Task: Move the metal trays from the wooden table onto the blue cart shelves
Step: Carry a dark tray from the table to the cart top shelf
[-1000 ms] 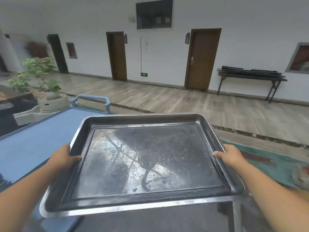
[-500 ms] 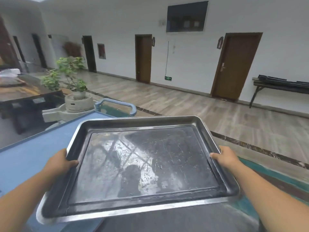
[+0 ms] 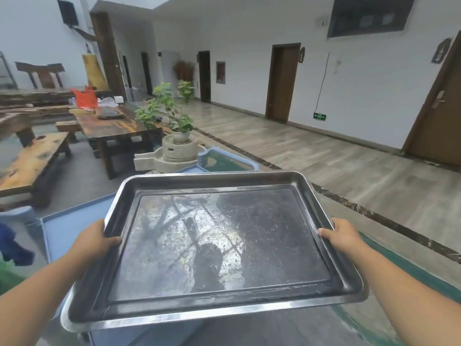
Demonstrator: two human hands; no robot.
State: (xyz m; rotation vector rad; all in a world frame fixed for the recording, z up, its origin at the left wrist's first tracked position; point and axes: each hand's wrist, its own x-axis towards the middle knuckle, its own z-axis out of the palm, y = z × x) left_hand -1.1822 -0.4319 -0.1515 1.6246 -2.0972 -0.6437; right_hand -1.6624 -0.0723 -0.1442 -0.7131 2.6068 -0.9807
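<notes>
A big metal tray [image 3: 219,245] fills the middle of the view, held up flat in the air by two bare hands. The left hand [image 3: 96,239] grabs the tray's rim at 9 o'clock, thumb on top of the edge and the other fingers hidden under it. The right hand [image 3: 340,234] grabs the rim at 3 o'clock the same way, thumb over the edge. The tray is empty, dark and scratched, with shiny light spots on its bottom. Under it and to the left, at 8 o'clock, sits the blue cart [image 3: 62,228], and its handle [image 3: 225,156] peeks out past the tray at 12 o'clock. A potted plant [image 3: 172,113] stands farther off at 11 o'clock, next to a dark wooden table [image 3: 112,126]
</notes>
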